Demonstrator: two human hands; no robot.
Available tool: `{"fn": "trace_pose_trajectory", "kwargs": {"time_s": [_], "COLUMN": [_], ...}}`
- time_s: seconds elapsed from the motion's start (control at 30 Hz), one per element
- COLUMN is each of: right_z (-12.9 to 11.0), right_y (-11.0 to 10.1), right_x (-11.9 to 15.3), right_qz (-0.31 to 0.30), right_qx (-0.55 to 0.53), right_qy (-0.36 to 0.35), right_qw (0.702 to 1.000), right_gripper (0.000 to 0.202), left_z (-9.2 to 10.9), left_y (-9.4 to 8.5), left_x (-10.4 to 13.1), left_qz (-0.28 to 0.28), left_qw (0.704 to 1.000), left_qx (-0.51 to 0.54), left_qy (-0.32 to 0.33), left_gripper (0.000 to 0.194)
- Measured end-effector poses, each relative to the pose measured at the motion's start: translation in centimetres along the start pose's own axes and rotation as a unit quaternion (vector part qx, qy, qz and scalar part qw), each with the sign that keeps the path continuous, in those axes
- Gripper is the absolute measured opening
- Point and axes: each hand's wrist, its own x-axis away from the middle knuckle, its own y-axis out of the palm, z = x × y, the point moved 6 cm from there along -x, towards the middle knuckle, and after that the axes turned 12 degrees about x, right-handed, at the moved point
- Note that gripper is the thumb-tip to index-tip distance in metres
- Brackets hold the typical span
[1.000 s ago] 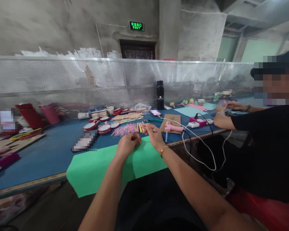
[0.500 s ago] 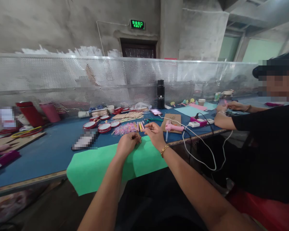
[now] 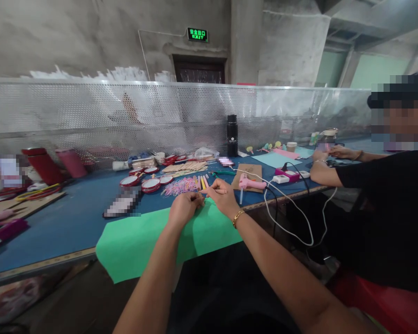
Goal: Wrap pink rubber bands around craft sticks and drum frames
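Note:
My left hand (image 3: 185, 207) is closed in a pinch over the green sheet (image 3: 139, 239), which hangs over the table's front edge. Close beside it, my right hand (image 3: 223, 194), with a gold bracelet at the wrist, has its thumb and fingers pressed together. Whatever either hand pinches is too small to name. Just beyond my fingertips lie several pink and yellow rolled sticks (image 3: 204, 182) and a heap of pink and purple paper shreds (image 3: 181, 186). To the right of my right hand, a pink glue gun (image 3: 251, 183) rests on a brown board (image 3: 250, 170).
Red-rimmed round pieces (image 3: 150, 185), wooden sticks (image 3: 186, 167), a phone (image 3: 122, 202) and a black bottle (image 3: 232, 136) stand or lie on the blue table (image 3: 73, 218). A white cable (image 3: 289, 227) loops off the front edge. At right sits another person (image 3: 379, 208).
My right hand's fingers have drawn together and shifted slightly left toward my left hand. My left hand stays nearly in place, and the green sheet has not moved.

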Motion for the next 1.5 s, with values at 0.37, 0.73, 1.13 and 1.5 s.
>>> {"fn": "trace_pose_trajectory", "kwargs": {"time_s": [0.37, 0.73, 1.13, 1.5], "right_z": [-0.1, -0.32, -0.5, -0.39], "right_y": [-0.55, -0.19, -0.75, -0.19], "right_x": [-0.05, 0.1, 0.09, 0.06], "right_qz": [0.039, 0.01, 0.046, 0.012], "right_qx": [0.02, 0.016, 0.032, 0.041], "right_qy": [0.017, -0.003, 0.004, -0.018], "right_qw": [0.999, 1.0, 0.998, 0.999], "right_gripper": [0.026, 0.023, 0.027, 0.022], "left_z": [0.02, -0.27, -0.52, -0.3], "left_y": [-0.01, 0.01, 0.09, 0.03], "left_x": [-0.1, -0.12, -0.33, -0.23], "left_qz": [0.0, 0.0, -0.005, -0.005], "left_qw": [1.0, 1.0, 1.0, 1.0], "left_qx": [0.004, 0.01, 0.005, -0.001], "left_qy": [0.004, -0.011, -0.016, -0.004], "left_gripper": [0.029, 0.028, 0.031, 0.032]}}
